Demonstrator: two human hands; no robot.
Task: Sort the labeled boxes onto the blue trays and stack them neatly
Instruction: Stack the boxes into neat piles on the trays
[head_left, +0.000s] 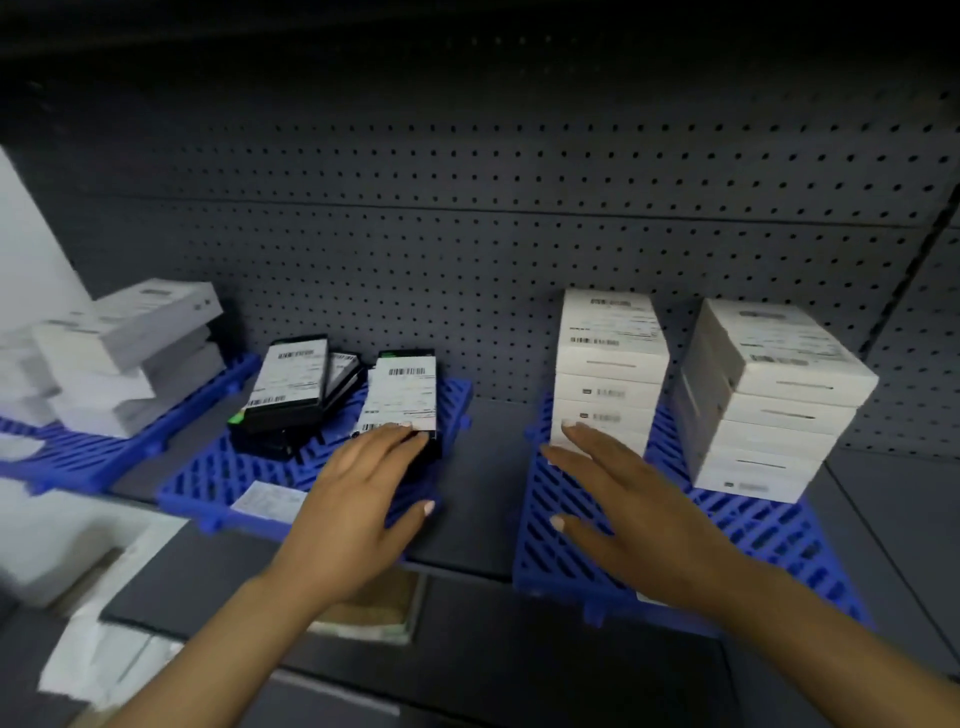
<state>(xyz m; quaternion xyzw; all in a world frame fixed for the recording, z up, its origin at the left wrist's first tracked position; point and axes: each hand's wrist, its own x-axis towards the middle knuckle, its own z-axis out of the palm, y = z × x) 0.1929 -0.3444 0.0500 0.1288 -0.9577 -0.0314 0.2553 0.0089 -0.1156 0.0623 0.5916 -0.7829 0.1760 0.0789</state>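
Observation:
Three blue slatted trays lie on a dark shelf. The middle tray (270, 467) holds black boxes with white barcode labels. My left hand (363, 493) rests flat with its fingertips on the near end of the right black box (402, 395), fingers apart. A second black box stack (288, 387) sits to its left, a little askew. The right tray (561, 551) carries two upright stacks of white boxes, one near its left edge (610, 364) and one further right (769, 395). My right hand (639, 514) hovers open over this tray, fingertips at the left stack's lowest box.
The left tray (78, 452) bears a messy pile of white boxes (130, 353). A loose paper label (270, 501) lies on the middle tray's front edge. A grey pegboard (467, 234) backs the shelf. An open carton (374, 608) and white packaging sit below the shelf.

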